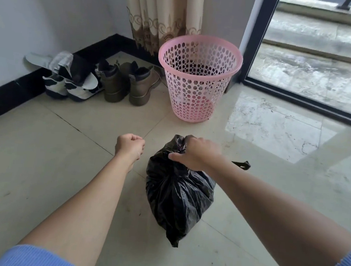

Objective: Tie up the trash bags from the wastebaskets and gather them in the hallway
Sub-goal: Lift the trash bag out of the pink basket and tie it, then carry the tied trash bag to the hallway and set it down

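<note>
A full black trash bag point(177, 194) sits on the tiled floor in the middle of the head view, its neck gathered at the top. My right hand point(196, 153) grips that gathered neck from above. A loose black strip of the bag point(243, 164) sticks out to the right behind my right wrist. My left hand point(129, 144) hovers to the left of the bag, apart from it, with its fingers curled in and nothing visible in them. Behind the bag stands a pink perforated wastebasket point(198, 79) with no bag in it.
Two brown boots point(128, 84) and black-and-white shoes point(68, 83) line the wall at the left. A beige curtain point(161, 15) hangs behind the basket. A dark-framed glass door point(316, 60) to a balcony is at the right. Pale floor tiles surround the bag.
</note>
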